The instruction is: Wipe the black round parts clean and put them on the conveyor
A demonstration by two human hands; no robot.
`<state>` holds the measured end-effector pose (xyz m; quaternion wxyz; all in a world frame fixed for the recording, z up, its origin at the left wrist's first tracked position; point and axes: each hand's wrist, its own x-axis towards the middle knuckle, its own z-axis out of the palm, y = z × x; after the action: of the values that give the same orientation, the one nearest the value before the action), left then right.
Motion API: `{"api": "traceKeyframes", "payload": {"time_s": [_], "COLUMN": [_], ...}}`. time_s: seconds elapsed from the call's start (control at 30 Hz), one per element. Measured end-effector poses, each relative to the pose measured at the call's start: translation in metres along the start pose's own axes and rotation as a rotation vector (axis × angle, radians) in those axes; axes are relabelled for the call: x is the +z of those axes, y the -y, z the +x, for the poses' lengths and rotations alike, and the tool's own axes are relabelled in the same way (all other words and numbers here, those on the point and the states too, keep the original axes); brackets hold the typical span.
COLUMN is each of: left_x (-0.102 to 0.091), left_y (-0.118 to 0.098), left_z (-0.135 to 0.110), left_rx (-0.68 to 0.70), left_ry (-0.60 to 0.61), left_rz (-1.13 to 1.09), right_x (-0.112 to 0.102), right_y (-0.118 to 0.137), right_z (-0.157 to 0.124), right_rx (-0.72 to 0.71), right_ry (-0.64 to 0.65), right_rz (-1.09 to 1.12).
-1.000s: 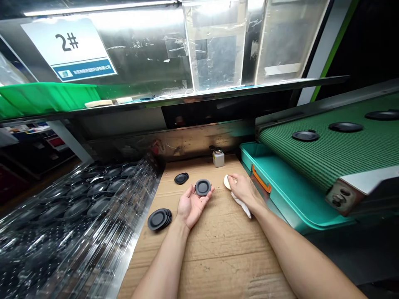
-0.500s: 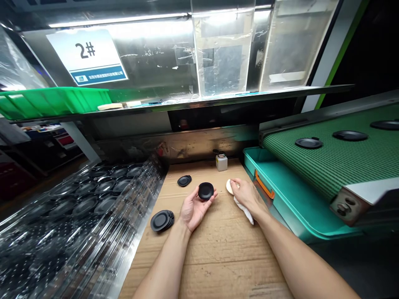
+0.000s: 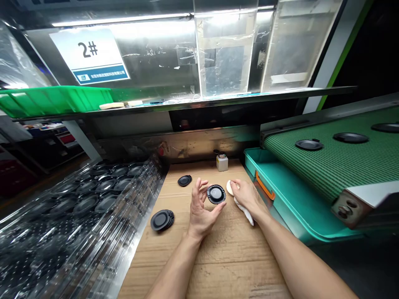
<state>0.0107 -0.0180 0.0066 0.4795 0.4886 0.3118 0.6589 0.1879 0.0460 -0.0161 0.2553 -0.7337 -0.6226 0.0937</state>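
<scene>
Cardboard (image 3: 218,257): covers my bench, under both hands.
My left hand (image 3: 202,209): thumb and fingertips pinch the disc's rim, other fingers spread.
My right hand (image 3: 247,195): fingers curled around the cloth (image 3: 246,212).
Disc (image 3: 216,194): black, raised, just beside the cloth.

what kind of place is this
Most likely a factory line workstation. A green conveyor belt carries black round parts, clear trays hold more of them, and a sign reads 2#. The left hand holds one black disc; the right hand grips a white cloth.
</scene>
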Motion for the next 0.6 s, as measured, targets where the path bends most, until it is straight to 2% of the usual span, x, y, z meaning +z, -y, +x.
{"api": "traceKeyframes", "payload": {"time_s": [0.13, 0.27, 0.37, 0.5, 0.57, 0.6], "left_x": [0.005, 0.012, 0.012, 0.007, 0.002, -0.001], "left_y": [-0.005, -0.010, -0.011, -0.005, 0.003, 0.007], "left_z": [-0.001, -0.002, -0.003, -0.001, 0.004, 0.008], "left_rx": [0.049, -0.004, -0.017, 0.047, -0.011, -0.088], "left_ry": [-0.071, -0.158, -0.157, -0.108, -0.105, -0.124], "left_rz": [-0.056, -0.133, -0.142, -0.082, -0.088, -0.109], "right_x": [0.003, 0.004, 0.004, 0.005, 0.005, 0.006], "right_y": [-0.001, -0.001, -0.002, -0.005, -0.005, -0.004], "right_z": [0.001, 0.001, 0.001, 0.002, 0.003, 0.002], "right_rx": [-0.011, -0.005, -0.001, -0.001, -0.001, -0.004], "right_ry": [-0.021, -0.019, -0.015, -0.013, -0.012, -0.019], "right_rz": [0.010, 0.008, 0.002, 0.004, 0.030, 0.063]}}
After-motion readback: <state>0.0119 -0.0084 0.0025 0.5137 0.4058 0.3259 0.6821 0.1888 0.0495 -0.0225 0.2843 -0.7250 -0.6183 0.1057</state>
